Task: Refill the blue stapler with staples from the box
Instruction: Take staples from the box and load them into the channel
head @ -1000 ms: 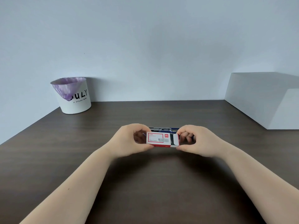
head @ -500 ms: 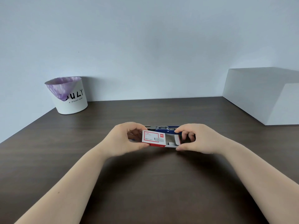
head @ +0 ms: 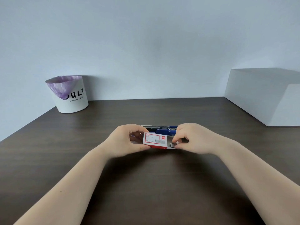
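Note:
A small white and red staple box [head: 155, 141] is held just above the dark table, at its middle. My left hand [head: 128, 140] grips the box's outer sleeve from the left. My right hand [head: 193, 138] pinches the inner tray [head: 172, 145], which sticks out of the sleeve to the right. Grey staples show in the tray by my fingertips. The blue stapler [head: 163, 129] lies on the table right behind the box, opened, with its metal rail showing; the box and my hands hide most of it.
A white bin [head: 71, 96] with a purple liner stands at the table's back left corner. A large white box [head: 266, 96] sits at the back right. The dark wood table [head: 146, 184] meets a pale wall behind.
The inner tray has slid farther out of the sleeve to the right. My right hand's fingers have come down onto the exposed tray, and the sleeve has shifted a little left.

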{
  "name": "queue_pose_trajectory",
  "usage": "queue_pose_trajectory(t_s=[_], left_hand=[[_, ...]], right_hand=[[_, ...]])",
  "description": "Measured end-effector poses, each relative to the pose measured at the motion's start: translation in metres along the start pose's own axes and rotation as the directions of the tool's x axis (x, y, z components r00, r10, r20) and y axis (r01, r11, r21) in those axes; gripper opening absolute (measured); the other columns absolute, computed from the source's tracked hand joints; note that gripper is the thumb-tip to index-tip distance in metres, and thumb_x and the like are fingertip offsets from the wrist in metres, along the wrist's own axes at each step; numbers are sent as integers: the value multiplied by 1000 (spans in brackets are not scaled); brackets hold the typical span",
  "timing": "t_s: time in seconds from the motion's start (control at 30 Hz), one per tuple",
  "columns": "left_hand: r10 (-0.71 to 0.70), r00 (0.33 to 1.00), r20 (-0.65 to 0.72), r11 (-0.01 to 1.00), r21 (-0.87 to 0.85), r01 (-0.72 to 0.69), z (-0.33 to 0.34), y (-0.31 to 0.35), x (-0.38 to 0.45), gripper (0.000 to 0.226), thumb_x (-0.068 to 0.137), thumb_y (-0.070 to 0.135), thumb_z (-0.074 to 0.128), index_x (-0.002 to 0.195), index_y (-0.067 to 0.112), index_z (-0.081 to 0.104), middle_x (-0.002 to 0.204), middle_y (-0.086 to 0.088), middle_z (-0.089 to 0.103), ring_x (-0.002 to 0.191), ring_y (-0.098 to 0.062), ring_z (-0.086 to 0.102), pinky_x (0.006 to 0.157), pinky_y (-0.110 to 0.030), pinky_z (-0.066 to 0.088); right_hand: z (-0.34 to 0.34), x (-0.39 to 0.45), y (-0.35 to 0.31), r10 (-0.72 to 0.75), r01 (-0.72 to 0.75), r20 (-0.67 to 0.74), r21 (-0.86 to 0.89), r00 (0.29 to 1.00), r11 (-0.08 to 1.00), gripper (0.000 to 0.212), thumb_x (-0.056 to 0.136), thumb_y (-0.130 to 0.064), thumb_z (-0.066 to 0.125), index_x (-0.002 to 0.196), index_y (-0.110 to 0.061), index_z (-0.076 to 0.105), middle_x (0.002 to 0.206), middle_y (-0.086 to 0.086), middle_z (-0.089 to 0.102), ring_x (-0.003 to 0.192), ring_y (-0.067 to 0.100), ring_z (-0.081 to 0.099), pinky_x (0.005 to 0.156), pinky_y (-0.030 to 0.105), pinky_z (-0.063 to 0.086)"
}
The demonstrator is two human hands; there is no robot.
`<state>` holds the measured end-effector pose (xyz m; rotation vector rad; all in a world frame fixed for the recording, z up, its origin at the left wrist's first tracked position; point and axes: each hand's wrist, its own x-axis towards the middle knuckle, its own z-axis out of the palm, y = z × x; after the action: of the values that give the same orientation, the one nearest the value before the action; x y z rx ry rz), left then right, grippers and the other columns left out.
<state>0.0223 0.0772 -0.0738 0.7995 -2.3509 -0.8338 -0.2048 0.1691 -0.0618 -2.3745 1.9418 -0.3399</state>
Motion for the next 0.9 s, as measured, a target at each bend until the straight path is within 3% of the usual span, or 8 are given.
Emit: queue_pose_trajectory(t_s=[0.2, 0.33, 0.4, 0.5, 0.57, 0.63, 0.8, 0.9], left_hand=[[-10, 1000, 5, 1000, 4, 10, 1, -3, 2, 33, 66, 22, 83, 92, 36, 67, 91, 7, 75, 85, -8, 70, 86, -27, 56], [-47, 999, 8, 999, -7, 47, 2, -6, 1, 33, 66, 21, 83, 93, 32, 68, 92, 5, 75, 85, -10, 71, 86, -30, 57], [-69, 998, 16, 998, -4, 69, 1, -8, 1, 34, 65, 22, 83, 94, 32, 68, 93, 5, 75, 85, -10, 71, 87, -33, 57], [-95, 995, 28, 995, 11, 95, 1, -11, 1, 35, 65, 24, 84, 95, 31, 68, 93, 9, 74, 87, -7, 70, 89, -32, 57], [-98, 995, 29, 995, 31, 97, 1, -11, 1, 35, 65, 26, 84, 95, 31, 68, 90, 12, 72, 84, -3, 69, 89, -29, 56], [-89, 996, 23, 994, 60, 88, 2, -11, 2, 35, 64, 29, 84, 95, 31, 68, 91, 13, 71, 85, -2, 67, 88, -27, 55], [-94, 995, 35, 991, 96, 90, 2, -11, 2, 38, 61, 36, 84, 95, 32, 69, 95, 15, 69, 89, -2, 65, 87, -23, 53], [-97, 994, 44, 991, 98, 92, 3, -11, 3, 39, 60, 37, 85, 95, 34, 69, 96, 16, 68, 91, -1, 64, 87, -22, 53]], right_hand=[[7, 6, -5, -15, 14, -36, -26, 999, 1000, 17, 86, -26, 57, 88, -20, 72, 90, 0, 61, 85, 14, 52, 79, 36, 48], [6, 3, 0, 74, -51, -150, 152, 986, 987, 6, 86, -23, 60, 88, -20, 65, 91, -3, 56, 79, 4, 49, 73, 15, 38], [1, 0, 5, 152, -104, -192, 236, 970, 966, 2, 87, -21, 60, 87, -24, 60, 94, -2, 54, 79, 6, 52, 74, 16, 39], [-4, -5, 8, 258, -214, -132, 276, 957, 937, 2, 90, -22, 54, 88, -22, 55, 95, 4, 61, 73, 15, 61, 66, 21, 45], [-4, -7, 7, 303, -263, -62, 353, 951, 898, 5, 92, -22, 50, 92, -18, 54, 87, 1, 64, 57, 11, 64, 50, 15, 45], [-3, -7, 2, 295, -254, -25, 442, 955, 860, 5, 93, -18, 50, 93, -18, 54, 86, -2, 64, 56, 5, 65, 47, 9, 45], [3, -6, -6, 227, -180, -18, 549, 974, 816, 8, 92, -16, 51, 90, -23, 55, 98, -1, 72, 79, 8, 72, 79, 26, 56], [8, -5, -8, 210, -149, -25, 621, 977, 769, 9, 93, -12, 50, 95, -19, 57, 100, 0, 73, 88, 10, 71, 91, 37, 55]])
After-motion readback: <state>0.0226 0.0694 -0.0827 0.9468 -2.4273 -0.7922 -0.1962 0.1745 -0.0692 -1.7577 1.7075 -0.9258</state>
